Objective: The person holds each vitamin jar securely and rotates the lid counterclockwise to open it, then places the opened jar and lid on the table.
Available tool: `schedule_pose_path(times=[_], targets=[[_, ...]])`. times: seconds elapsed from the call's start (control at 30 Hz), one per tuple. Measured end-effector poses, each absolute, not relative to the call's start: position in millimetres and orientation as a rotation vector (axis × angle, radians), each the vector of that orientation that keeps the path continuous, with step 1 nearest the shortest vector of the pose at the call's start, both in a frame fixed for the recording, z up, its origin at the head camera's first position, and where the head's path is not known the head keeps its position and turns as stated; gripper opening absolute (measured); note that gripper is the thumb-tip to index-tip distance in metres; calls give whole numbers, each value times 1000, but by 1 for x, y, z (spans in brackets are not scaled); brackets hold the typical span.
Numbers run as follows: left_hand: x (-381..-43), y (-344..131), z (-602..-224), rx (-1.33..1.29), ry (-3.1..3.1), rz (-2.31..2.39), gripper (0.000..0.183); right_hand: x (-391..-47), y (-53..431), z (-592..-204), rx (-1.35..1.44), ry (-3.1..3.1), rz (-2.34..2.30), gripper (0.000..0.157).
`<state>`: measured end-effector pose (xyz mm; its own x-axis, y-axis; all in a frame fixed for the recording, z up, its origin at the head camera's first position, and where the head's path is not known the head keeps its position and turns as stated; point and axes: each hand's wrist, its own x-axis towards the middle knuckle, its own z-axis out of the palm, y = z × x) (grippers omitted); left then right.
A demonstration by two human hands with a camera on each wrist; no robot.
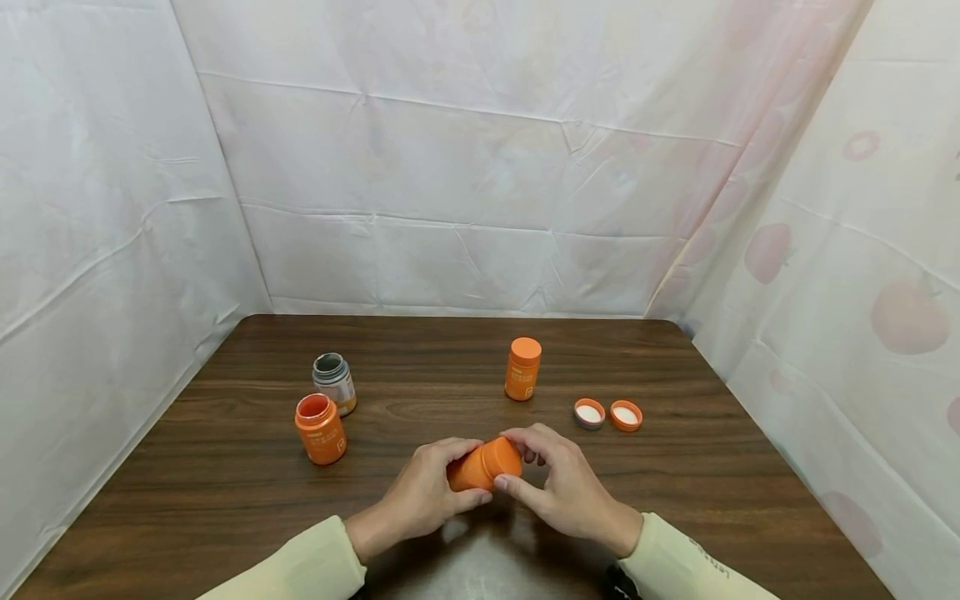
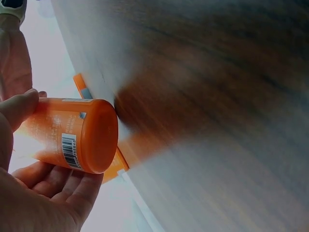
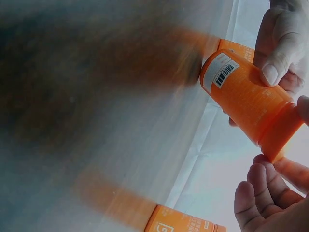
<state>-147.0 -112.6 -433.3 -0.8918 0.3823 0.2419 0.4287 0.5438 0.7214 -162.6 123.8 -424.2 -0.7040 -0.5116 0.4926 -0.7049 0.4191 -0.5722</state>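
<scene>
My left hand (image 1: 427,492) grips the body of an orange bottle (image 1: 467,472), tilted with its capped end toward the right. In the left wrist view its round base and a barcode label (image 2: 70,151) face the camera. The thumb and fingers of my right hand (image 1: 566,483) pinch the orange cap (image 1: 502,457), which sits on the bottle's neck. The right wrist view shows the cap (image 3: 282,130) between right thumb and index finger, the other fingers curled below. Just beyond the hands, a second capped orange bottle (image 1: 522,371) stands upright.
An uncapped orange bottle (image 1: 322,433) and an uncapped grey bottle (image 1: 337,387) stand upright at the left. To the right, a grey-sided cap (image 1: 589,414) and an orange cap (image 1: 626,416) lie with white insides up. White sheets (image 1: 465,167) enclose the dark wooden table (image 1: 187,500).
</scene>
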Motion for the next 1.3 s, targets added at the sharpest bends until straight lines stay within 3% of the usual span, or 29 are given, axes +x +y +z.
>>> schedule_pose_path(times=[0.73,1.03,1.3], targets=[[-148,-114,-432,-724,-2757,-1246,52,-166,130,-418,1320,-2381,1132,62],[-148,-114,-433,-727,-2754,-1231,51,-167,130,-417,1360,-2375,1063,78],[-149,-114,-433,-740,-2730,-1240,50,-168,131,-417,1354,-2368,1044,81]])
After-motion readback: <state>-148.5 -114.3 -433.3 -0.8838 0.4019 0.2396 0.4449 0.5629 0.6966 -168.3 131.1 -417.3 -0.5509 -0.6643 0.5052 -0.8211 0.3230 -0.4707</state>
